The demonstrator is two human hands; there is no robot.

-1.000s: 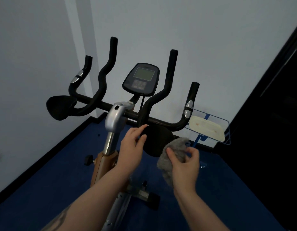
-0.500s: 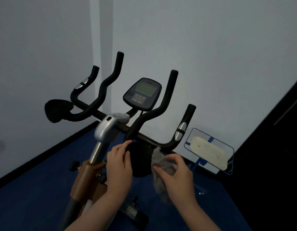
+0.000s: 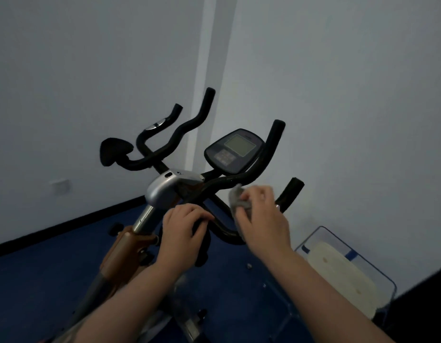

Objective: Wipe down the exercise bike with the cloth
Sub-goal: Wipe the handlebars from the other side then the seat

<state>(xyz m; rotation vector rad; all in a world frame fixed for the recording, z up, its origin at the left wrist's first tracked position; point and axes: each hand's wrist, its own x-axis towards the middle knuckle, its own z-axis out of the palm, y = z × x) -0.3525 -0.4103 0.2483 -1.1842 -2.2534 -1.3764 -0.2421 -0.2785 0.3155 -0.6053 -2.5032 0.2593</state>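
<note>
Now the left hand [image 3: 183, 233] grips the black handlebar [image 3: 221, 230]; the right hand [image 3: 260, 219] clutches a grey cloth [image 3: 236, 199] against it. Loosely bunched, the cloth might slip free.

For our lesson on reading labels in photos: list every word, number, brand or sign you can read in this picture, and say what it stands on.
No text can be read here.
Console: the screen looks blank; the button markings below it are too blurred to read.
Silver stem cover: a small dark mark, too small to read.
Clear bin on the floor: blue patches, no legible writing.
</note>
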